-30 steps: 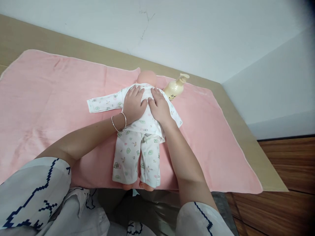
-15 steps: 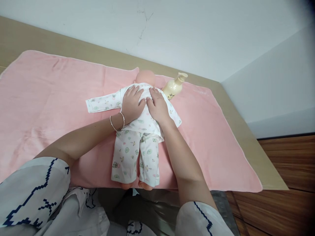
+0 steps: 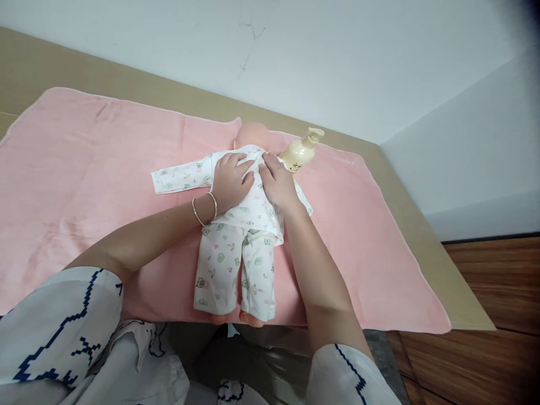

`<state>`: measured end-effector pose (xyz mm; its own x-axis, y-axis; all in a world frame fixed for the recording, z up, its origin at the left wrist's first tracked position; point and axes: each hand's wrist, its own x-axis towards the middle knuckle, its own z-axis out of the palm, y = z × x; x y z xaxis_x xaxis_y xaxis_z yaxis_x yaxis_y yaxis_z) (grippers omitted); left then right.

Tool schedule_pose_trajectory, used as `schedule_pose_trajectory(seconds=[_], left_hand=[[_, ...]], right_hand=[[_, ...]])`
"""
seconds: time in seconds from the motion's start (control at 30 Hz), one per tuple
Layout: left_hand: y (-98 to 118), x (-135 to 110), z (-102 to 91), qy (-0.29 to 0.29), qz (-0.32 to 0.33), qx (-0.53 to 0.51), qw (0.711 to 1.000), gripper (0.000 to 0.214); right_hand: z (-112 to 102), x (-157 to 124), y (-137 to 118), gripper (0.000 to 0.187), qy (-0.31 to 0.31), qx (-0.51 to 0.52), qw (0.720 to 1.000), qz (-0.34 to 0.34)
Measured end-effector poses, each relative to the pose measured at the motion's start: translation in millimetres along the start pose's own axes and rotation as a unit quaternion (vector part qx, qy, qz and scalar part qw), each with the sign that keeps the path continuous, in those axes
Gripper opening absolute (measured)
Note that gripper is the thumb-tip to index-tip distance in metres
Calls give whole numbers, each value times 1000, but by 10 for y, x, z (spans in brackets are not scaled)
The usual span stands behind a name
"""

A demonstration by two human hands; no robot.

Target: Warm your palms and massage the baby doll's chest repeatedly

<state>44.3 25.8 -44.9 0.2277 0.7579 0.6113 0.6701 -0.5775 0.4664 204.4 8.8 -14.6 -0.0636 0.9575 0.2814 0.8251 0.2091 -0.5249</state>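
Observation:
A baby doll (image 3: 252, 135) lies lengthwise before me in white printed pyjamas, its feet at the near edge and its head away from me. The back of the pyjama top (image 3: 248, 209) faces up. My left hand (image 3: 231, 181), with a silver bangle at the wrist, rests flat on the left of the doll's upper back, fingers stretched out. My right hand (image 3: 278, 181) lies on the right side of the upper back, palm down, fingers extended. Both thumbs point inward, and a narrow strip of cloth shows between them. The doll's right-side sleeve is partly hidden by my arm.
Under the doll a pink blanket (image 3: 105, 146) covers most of the wooden table (image 3: 459, 304). A cream pump bottle (image 3: 300, 152) stands close by the doll's shoulder, right of its head. A white wall (image 3: 337, 67) rises behind; brown wooden panels (image 3: 498, 281) are at the right.
My right hand has shifted slightly outward and down on the doll's back, widening the gap between my hands. The whole view has drifted slightly.

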Motion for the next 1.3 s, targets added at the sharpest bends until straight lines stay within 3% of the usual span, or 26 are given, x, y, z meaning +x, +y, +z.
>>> schedule_pose_trajectory(seconds=[0.27, 0.57, 0.7, 0.87, 1.1, 1.2, 1.3], left_hand=[[41, -29, -38, 12, 1, -10, 1000, 28], [-15, 15, 56, -35, -35, 8, 999, 49], [31, 7, -21, -42, -10, 2, 999, 37], [91, -15, -95, -38, 16, -5, 999, 29], [18, 4, 14, -44, -46, 3, 998, 54], [35, 10, -6, -53, -27, 13, 998, 49], [86, 8, -67, -51, 2, 9, 999, 35]], right_hand=[[37, -78, -240, 57, 3, -82, 996, 46], [-137, -244, -588, 35, -14, -147, 988, 34], [-169, -187, -443, 32, -13, -82, 996, 24], [3, -70, -160, 48, -4, -15, 1000, 17], [-36, -208, -440, 51, -17, -68, 997, 39], [-67, -181, -414, 49, -16, -59, 998, 28], [-13, -88, -229, 51, -11, -33, 999, 12]])
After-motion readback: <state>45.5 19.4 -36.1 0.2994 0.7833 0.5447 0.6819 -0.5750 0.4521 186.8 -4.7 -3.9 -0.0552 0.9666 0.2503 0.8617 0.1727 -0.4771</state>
